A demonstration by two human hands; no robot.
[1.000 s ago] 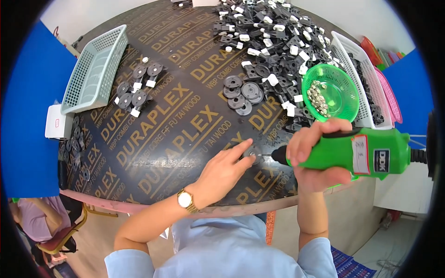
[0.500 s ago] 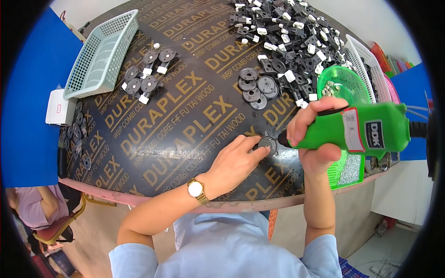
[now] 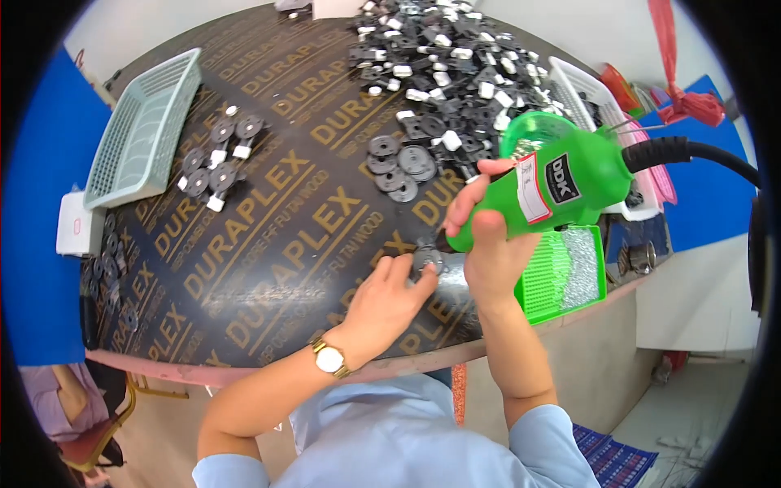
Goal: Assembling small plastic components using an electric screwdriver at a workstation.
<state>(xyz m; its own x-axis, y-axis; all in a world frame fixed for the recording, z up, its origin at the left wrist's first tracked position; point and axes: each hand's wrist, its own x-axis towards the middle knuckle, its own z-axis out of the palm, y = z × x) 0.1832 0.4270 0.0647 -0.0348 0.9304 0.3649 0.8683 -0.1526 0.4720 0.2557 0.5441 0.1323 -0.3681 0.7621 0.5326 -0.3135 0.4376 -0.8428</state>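
My right hand [image 3: 498, 259] is wrapped round a green electric screwdriver [image 3: 561, 183], which lies tilted with its black nose pointing down and left. That nose reaches a small round black plastic part [image 3: 427, 259] on the table; the tip itself is hidden. My left hand [image 3: 381, 302], wearing a gold watch, pinches the part from the near left side. Just beyond it lie several loose black discs [image 3: 417, 163]. To the left sits a small group of black wheel parts with white tabs [image 3: 220, 175].
A large heap of black and white parts [image 3: 439, 65] covers the back right of the table [image 3: 268, 244]. On the right are a green basket [image 3: 533, 124], a white basket [image 3: 569, 81] and a green tray of small silvery pieces [image 3: 543, 297]. A pale basket [image 3: 142, 138] stands left.
The head view has shifted, moving the table's things leftward in the picture. The screwdriver is now tilted more, its rear end higher, with its nose still at the black part.
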